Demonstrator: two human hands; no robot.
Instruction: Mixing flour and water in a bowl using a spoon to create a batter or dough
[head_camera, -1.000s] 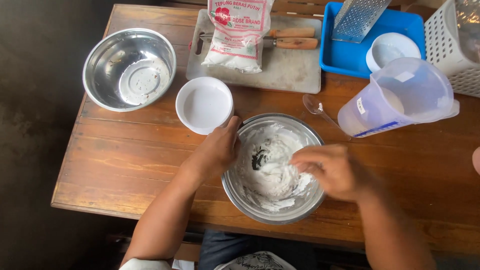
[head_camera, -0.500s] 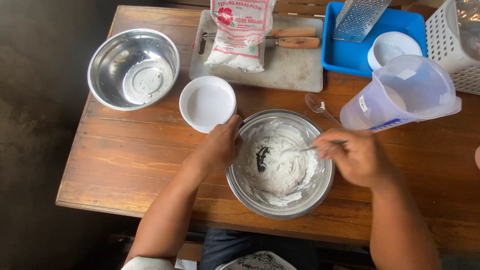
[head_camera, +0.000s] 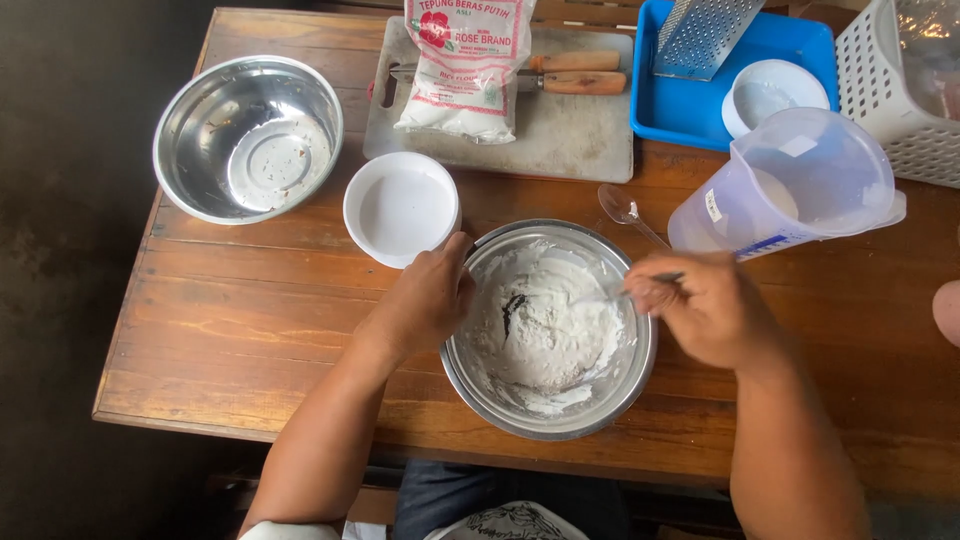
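A steel mixing bowl (head_camera: 480, 395) sits on the wooden table in front of me, with white flour paste (head_camera: 545, 335) inside. My left hand (head_camera: 425, 300) grips the bowl's left rim. At the bowl's right edge, my right hand (head_camera: 705, 305) holds a thin metal utensil (head_camera: 610, 295) whose tip reaches into the paste. A small white bowl (head_camera: 400, 208) stands just above my left hand.
An empty steel bowl (head_camera: 248, 138) stands at the far left. A grey cutting board (head_camera: 560, 135) carries a bag of flour (head_camera: 462, 65) and a wooden-handled knife (head_camera: 565, 72). A spoon (head_camera: 625, 212), a plastic jug (head_camera: 790, 185), a blue tray (head_camera: 690, 105) and a white basket (head_camera: 915, 90) sit to the right.
My right hand has moved from over the bowl's middle out to its right edge, stirring with the utensil. My left hand stays on the rim.
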